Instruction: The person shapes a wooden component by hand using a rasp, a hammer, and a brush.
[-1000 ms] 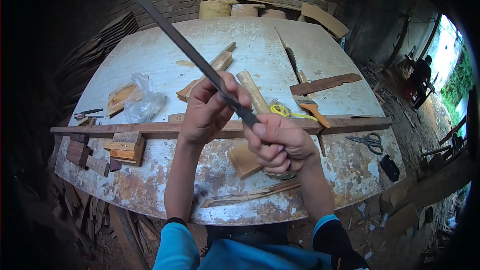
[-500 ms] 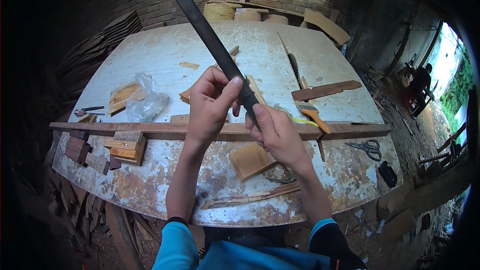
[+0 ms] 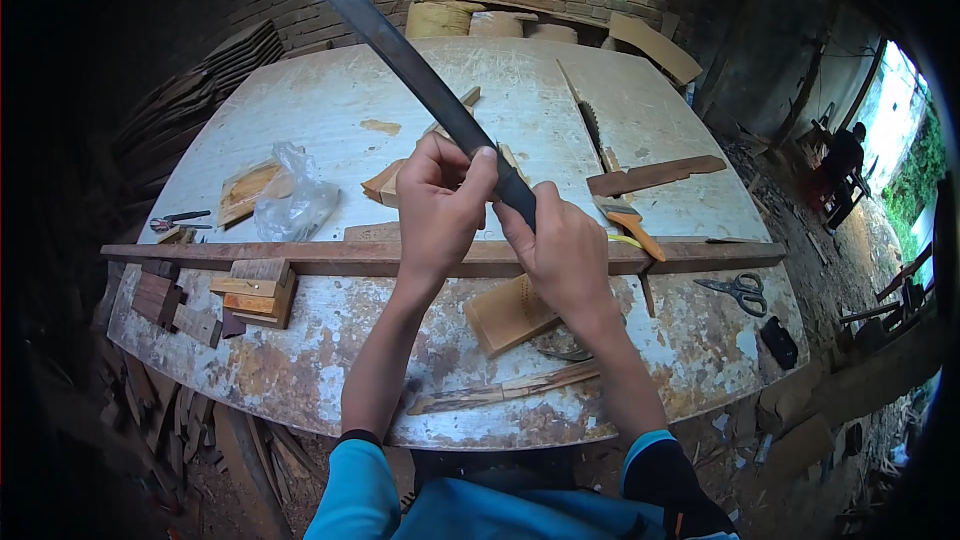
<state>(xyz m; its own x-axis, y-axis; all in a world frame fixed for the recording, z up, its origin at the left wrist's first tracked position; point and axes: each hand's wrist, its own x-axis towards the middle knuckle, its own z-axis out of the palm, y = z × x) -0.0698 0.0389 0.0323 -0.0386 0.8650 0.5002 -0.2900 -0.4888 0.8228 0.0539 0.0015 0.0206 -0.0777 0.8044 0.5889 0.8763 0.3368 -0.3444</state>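
A long, dark, flat metal-looking strip (image 3: 400, 55) slants up and away from me, with a small hole at its far end. My right hand (image 3: 565, 255) is closed around its lower end, where the surface looks like black wrapping. Higher up, the thumb and fingers of my left hand (image 3: 445, 205) pinch the strip around the wrapping's edge. Both hands are above a long wooden bar (image 3: 340, 260) lying across the table. Below my right hand is a tan wooden block (image 3: 505, 315), partly covered by that hand.
The worn table (image 3: 330, 360) bears scissors (image 3: 740, 292), a paintbrush (image 3: 635, 230), a brown board (image 3: 655, 177), a saw blade (image 3: 590, 125), a plastic bag (image 3: 295, 200), stacked wood blocks (image 3: 255, 295), pliers (image 3: 175, 222) and a black object (image 3: 778, 343). A person (image 3: 845, 165) is far right.
The strip has tipped a little further left and turned, so the hole in its end now shows. My right hand has shifted slightly up and right, wrapped more fully around the lower end.
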